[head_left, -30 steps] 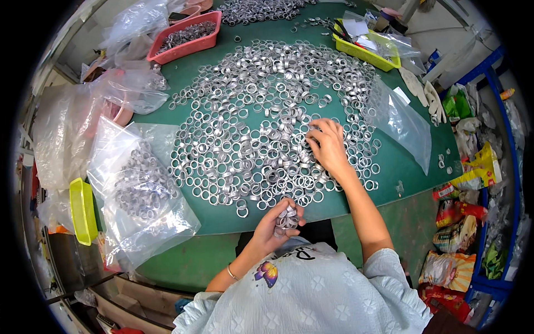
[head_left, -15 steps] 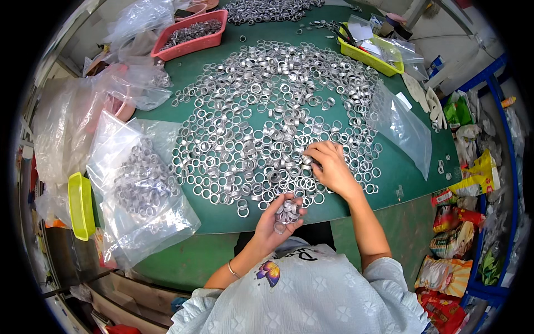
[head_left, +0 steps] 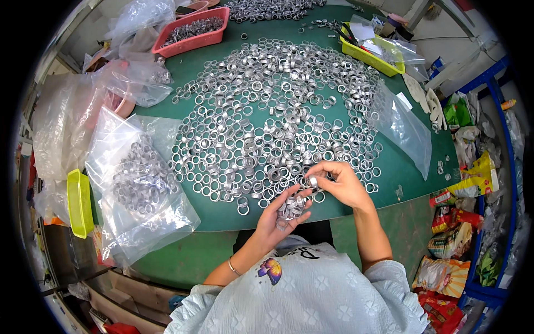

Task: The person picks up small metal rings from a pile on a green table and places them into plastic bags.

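Observation:
Near the table's front edge my left hand (head_left: pixel 278 217) is cupped around a small heap of silver metal rings (head_left: pixel 291 207). Just to its right, my right hand (head_left: pixel 344 185) pinches a single metal ring (head_left: pixel 313 182) between thumb and forefinger, close above the left palm. A wide spread of loose rings (head_left: pixel 222 145) lies on the green table beyond both hands, some flat, some on edge or stacked. At left, a clear plastic bag (head_left: pixel 172 217) holds many more rings.
A red basket (head_left: pixel 194 39) of metal parts stands back left; a yellow-green basket (head_left: pixel 372 59) with papers and tools stands back right. An unfilled plastic bag (head_left: pixel 409 139) and gloves (head_left: pixel 435 108) lie at right. A narrow yellow-green tray (head_left: pixel 80 206) is far left. Shelves (head_left: pixel 514 183) hold packages.
My right hand has drawn back from the spread of rings toward my left hand, now with a ring in its fingertips. The left hand, still holding its heap, has shifted slightly.

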Demonstrator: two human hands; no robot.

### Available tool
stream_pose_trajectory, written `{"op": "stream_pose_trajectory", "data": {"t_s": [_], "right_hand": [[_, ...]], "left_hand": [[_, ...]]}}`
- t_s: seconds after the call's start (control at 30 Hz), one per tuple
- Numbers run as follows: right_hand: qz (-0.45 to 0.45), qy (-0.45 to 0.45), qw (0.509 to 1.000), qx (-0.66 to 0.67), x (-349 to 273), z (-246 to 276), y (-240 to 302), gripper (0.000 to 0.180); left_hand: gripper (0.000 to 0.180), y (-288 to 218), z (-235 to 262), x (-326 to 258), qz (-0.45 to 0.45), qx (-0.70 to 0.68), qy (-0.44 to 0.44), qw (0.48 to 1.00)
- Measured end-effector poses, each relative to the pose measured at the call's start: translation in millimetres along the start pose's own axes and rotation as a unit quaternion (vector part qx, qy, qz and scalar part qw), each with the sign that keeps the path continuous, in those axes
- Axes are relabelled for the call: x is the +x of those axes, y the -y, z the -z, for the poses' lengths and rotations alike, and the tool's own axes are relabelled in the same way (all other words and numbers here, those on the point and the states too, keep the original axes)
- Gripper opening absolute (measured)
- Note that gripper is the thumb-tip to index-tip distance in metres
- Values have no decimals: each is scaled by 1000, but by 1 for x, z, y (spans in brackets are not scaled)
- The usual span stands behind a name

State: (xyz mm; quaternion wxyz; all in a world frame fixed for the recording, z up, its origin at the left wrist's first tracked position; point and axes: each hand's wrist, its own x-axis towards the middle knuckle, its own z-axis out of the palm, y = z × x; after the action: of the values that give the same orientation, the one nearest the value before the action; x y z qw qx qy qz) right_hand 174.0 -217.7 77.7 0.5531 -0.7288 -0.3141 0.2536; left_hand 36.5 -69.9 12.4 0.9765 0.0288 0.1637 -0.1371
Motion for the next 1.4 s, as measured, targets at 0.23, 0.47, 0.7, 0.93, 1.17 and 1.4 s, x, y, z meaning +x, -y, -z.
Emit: {"op": "stream_pose_trajectory", "data": {"t_s": [0.23,0.47,0.7,0.93,1.17,1.4], "right_hand": [[-30,30,998,42,-4,-3,8,15],[21,10,998,-62,-3,0,6,18],[103,-164,897,-397,22,2,-28,25],[96,-127,915,-371,46,-3,-44,23],[-36,-49,998,8,20,3,-21,23],[19,94,995,-3,13,3,6,25]], "left_hand": [[35,-2,-8,-4,12,11,6,1000],[28,0,1,-2,14,3,9,1000],[20,0,5,-3,27,3,-2,1000],[17,0,-2,-6,15,12,-49,999],[28,-3,14,-4,14,-8,-4,1000],[30,0,-15,-1,-17,-26,-43,999]]}}
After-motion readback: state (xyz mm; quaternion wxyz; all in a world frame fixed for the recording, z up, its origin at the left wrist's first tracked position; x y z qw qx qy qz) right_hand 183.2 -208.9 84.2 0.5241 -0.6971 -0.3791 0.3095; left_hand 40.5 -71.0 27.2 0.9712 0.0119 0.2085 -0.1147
